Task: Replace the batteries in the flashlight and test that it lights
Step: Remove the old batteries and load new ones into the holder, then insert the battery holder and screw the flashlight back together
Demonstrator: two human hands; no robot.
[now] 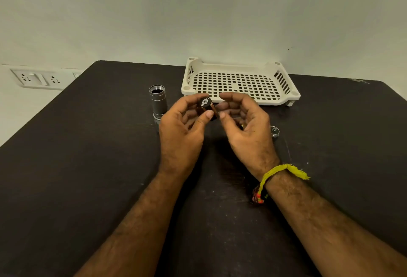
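Flashlight battery holder [206, 106], a dark cartridge with copper-coloured cells, sits above mid-worktop in your left hand [182, 127], thumb and curled fingers [209, 114] pinching it, metal contact end up. Your right hand [244, 124] hovers just beside it, fingers loosely curled, gripping nothing; whether they touch the holder cannot be told. Dark worktop [88, 177] lies bare toward its near and left edges. Spring-fitted tail cap [275, 131] rests right of your right hand. Flashlight body [157, 101] stands upright left of your hands, open threaded end up. Cream perforated tray [240, 82] at the far edge holds nothing visible.
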